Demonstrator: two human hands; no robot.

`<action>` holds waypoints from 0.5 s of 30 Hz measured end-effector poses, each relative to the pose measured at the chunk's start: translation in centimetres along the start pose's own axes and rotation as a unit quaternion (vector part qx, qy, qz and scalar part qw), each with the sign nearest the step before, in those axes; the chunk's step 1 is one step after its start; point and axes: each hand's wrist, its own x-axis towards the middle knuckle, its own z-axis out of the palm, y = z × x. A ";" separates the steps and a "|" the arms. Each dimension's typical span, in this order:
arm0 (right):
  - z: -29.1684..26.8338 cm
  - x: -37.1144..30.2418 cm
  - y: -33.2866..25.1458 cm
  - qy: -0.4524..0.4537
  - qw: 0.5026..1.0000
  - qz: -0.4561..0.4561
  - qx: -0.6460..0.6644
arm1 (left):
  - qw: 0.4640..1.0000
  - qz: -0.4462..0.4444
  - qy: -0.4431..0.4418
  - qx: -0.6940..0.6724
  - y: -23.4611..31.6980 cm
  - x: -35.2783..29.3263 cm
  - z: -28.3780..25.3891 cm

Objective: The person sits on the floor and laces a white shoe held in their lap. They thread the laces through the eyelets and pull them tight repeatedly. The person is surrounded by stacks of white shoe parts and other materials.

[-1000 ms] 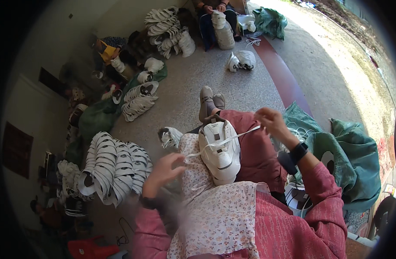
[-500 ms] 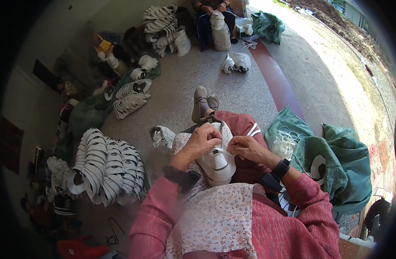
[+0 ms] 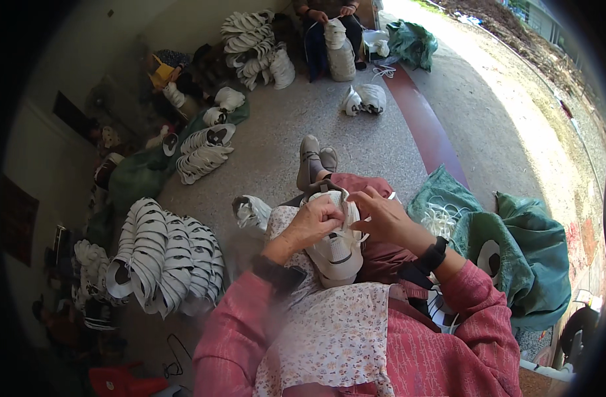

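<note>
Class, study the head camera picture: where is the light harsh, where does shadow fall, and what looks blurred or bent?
Head view: sunlight washes out the ground at upper right; the left side by the stacked white shoe uppers lies in shade; the left hand and right hand on the white shoe are fairly sharp, the left sleeve smeared; fisheye bends the red strip, corners black.

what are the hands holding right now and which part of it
Both the left hand and right hand grip a white shoe on the lap, at its upper lacing area; the heel end is free.
</note>
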 end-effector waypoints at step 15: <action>0.6 2.4 3.1 -0.168 0.975 -0.135 0.050 | 0.998 -0.036 -0.022 0.037 0.6 0.4 0.4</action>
